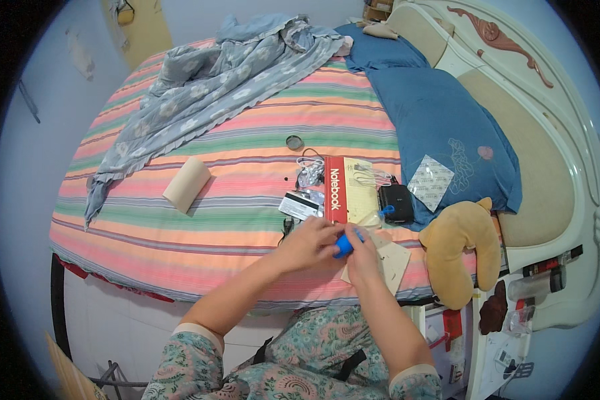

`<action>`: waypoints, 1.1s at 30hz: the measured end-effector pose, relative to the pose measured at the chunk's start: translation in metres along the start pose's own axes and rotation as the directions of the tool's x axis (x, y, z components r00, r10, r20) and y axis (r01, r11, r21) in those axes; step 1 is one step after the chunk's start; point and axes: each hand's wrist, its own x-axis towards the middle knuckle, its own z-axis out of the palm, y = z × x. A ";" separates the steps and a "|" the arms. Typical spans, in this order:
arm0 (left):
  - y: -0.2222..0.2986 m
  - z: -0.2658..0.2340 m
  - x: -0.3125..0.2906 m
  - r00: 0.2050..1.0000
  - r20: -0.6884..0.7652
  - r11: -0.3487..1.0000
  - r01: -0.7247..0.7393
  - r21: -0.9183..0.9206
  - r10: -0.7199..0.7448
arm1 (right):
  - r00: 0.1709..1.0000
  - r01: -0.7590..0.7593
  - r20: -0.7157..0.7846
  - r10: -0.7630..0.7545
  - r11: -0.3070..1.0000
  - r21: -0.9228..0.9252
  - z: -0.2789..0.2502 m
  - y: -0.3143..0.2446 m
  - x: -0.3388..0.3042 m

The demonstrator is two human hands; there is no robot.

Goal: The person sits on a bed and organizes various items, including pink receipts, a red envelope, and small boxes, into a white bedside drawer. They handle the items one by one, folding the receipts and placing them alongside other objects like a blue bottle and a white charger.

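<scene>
My right hand (363,259) is closed around a small smooth blue object (345,246), whose kind I cannot make out. From the other side, the bent fingers of my left hand (308,244) pinch at the same object. Both hands are over the near edge of the bed. Partly under my right hand lies a pale flat sheet (395,264) with small dark marks. Just beyond my fingers are a notebook with a red cover strip (335,190) and yellowish page (359,200), a white card with a black stripe (299,206), and a clear piece with a blue tip (385,211).
A black case (397,203) and bundled white cable (373,176) sit near the notebook. Farther off are a round tin (294,142), a beige roll (187,185) and a crumpled grey-blue blanket (213,87). To the right: a tan neck pillow (452,257), blue pillow (440,120) and open drawer (473,347).
</scene>
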 end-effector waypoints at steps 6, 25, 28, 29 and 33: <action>-0.080 -0.018 0.057 0.900 -0.358 0.940 0.312 0.137 -0.247 | 0.982 0.170 0.026 -0.188 0.810 -0.562 -0.026 0.029 -0.003; -0.178 -0.088 0.038 0.701 -0.188 0.678 0.529 -0.510 -0.688 | 0.976 0.197 0.013 -0.219 0.850 -0.489 -0.019 0.025 -0.001; -0.161 -0.122 0.012 0.685 -0.036 0.437 0.423 -0.794 -0.728 | 0.965 0.218 -0.002 -0.261 0.811 -0.543 -0.021 0.028 0.003; -0.160 -0.126 0.006 0.691 -0.024 0.370 0.357 -0.857 -0.722 | 0.973 0.201 -0.002 -0.233 0.846 -0.494 -0.021 0.029 0.003; -0.135 -0.133 -0.005 0.742 -0.039 0.214 0.142 -0.966 -0.669 | 0.993 0.105 -0.017 -0.118 0.930 -0.353 -0.021 0.022 0.002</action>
